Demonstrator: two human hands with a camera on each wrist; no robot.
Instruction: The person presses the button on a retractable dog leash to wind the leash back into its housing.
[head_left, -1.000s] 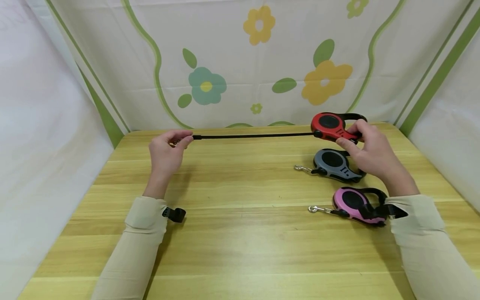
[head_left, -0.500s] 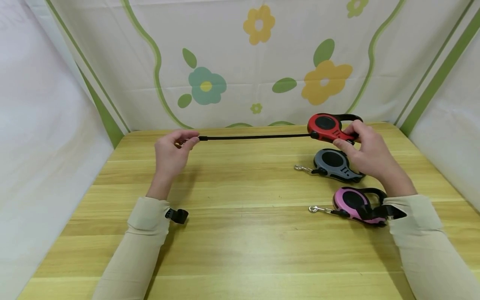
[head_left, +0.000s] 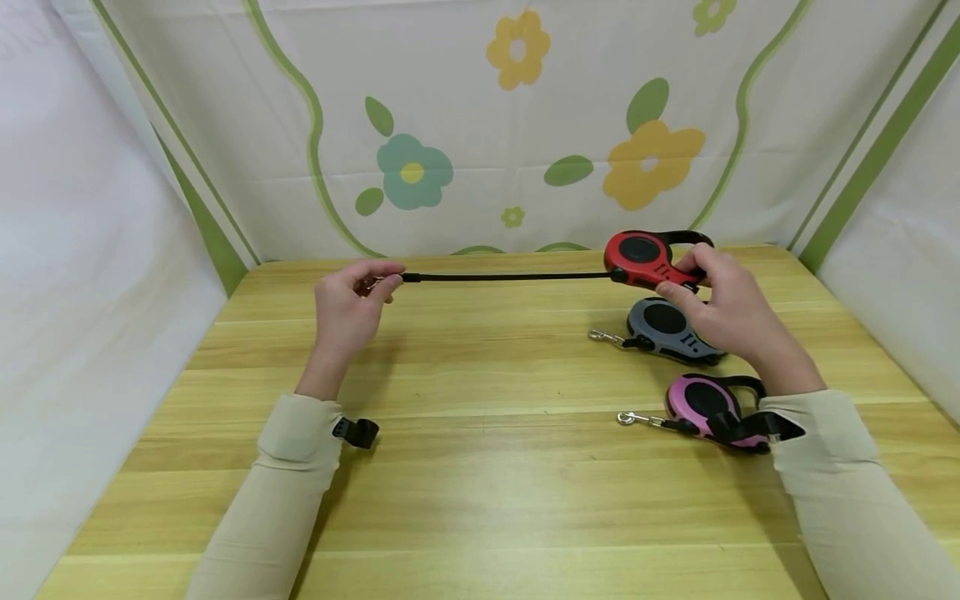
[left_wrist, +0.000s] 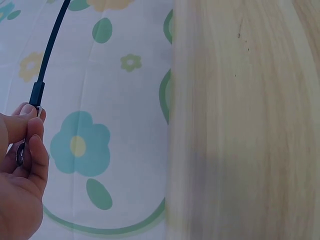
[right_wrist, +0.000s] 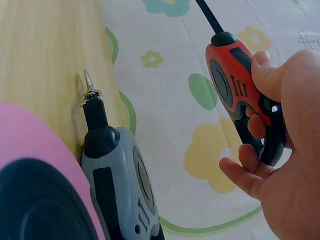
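Red leash (head_left: 643,254) at two o'clock sits in the right hand's (head_left: 723,308) grip; left hand (head_left: 347,310) pinches its drawn-out strap (head_left: 510,277); grey (head_left: 667,327) and pink (head_left: 705,405) ones lie untouched.

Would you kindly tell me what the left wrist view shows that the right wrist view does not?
Only the left wrist view shows the left hand pinching the metal clip at the strap's end. Only the right wrist view shows the right hand gripping the red leash, with the grey leash and pink leash lying on the table. Both show the black strap and the flowered cloth.
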